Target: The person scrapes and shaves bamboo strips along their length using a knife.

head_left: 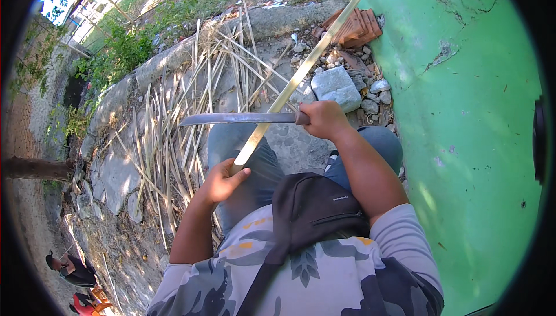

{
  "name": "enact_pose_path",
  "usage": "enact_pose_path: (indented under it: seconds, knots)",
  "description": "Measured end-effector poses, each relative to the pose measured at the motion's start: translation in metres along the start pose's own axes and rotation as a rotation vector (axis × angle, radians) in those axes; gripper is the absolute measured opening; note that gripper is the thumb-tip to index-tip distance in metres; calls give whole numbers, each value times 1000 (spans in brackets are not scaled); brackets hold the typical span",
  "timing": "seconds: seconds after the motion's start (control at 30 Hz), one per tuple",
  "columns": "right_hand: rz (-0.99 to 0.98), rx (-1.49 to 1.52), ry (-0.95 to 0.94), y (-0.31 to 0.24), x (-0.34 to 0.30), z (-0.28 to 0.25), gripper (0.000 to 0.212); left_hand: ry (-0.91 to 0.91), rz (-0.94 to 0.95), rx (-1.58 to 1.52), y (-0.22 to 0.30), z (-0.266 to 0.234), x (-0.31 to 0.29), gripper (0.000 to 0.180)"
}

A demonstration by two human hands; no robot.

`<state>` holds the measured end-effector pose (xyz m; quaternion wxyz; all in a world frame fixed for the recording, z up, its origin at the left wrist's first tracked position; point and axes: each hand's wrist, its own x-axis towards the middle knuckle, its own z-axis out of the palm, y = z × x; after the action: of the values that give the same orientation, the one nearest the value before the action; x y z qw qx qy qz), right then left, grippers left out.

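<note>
A long, flat, pale strip of split bamboo (295,81) slants from my lap toward the far right. My left hand (225,180) is closed round its near end, thumb along the edge. In my right hand (324,120) is the wooden handle of a machete (237,118). Its long grey blade points left and lies across the strip, above my left knee. Whether the blade touches the strip or only passes over it, I cannot tell.
Many thin split strips (174,131) lie heaped on the ground to the left. A pale stone block (337,89), rubble and broken clay tiles (358,29) sit ahead right. A green wall (463,142) rises close on my right. Two people (72,271) are at the lower left.
</note>
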<state>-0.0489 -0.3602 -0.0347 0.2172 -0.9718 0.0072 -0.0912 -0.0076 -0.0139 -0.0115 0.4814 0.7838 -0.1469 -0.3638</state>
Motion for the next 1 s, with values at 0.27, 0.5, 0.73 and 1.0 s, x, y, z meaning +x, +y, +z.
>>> enact_pose_path:
  seconds: [0.27, 0.5, 0.73, 1.0]
  knots:
    - [301, 4, 7, 26, 3, 9, 16, -29, -3, 40, 14, 2, -2, 38]
    - [179, 103, 12, 15, 1, 5, 19, -15, 37, -77, 9, 5, -3, 36]
    - [33, -6, -86, 3, -1, 1, 16, -30, -51, 17, 14, 0, -2, 39]
    - [275, 135, 50, 27, 2, 8, 16, -5, -29, -24, 12, 3, -1, 37]
